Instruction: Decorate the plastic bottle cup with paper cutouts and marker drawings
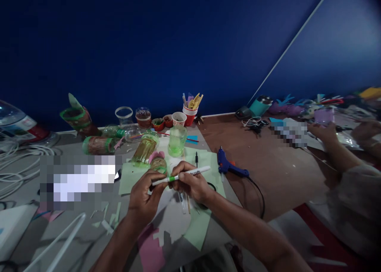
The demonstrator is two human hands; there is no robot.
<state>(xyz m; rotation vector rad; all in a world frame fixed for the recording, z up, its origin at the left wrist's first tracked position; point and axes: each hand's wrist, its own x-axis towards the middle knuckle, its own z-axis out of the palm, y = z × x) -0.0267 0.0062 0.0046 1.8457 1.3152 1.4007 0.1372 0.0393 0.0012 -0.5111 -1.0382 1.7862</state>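
A white marker [204, 169] with a green band and the print "Acrylic" lies level between both hands. My left hand [145, 194] pinches its left end, fingers closed. Wrapped round its middle is my right hand [193, 184], with the marker's right end sticking out past the fingers. Just behind the hands stand a small jar [158, 165] with a pink rim and a clear cup with green at its base [177, 140]. Pale green paper [204, 228] and cut white paper lie beneath the hands, with another pen [181, 202] on them.
A blue glue gun [230, 167] with a black cable rests on the right. Cups [190, 115] and plastic bottle parts line the wall. Coiled white cable [20, 161] and a large bottle [26, 123] are at the left. Another person's hand [326, 133] works at the far right.
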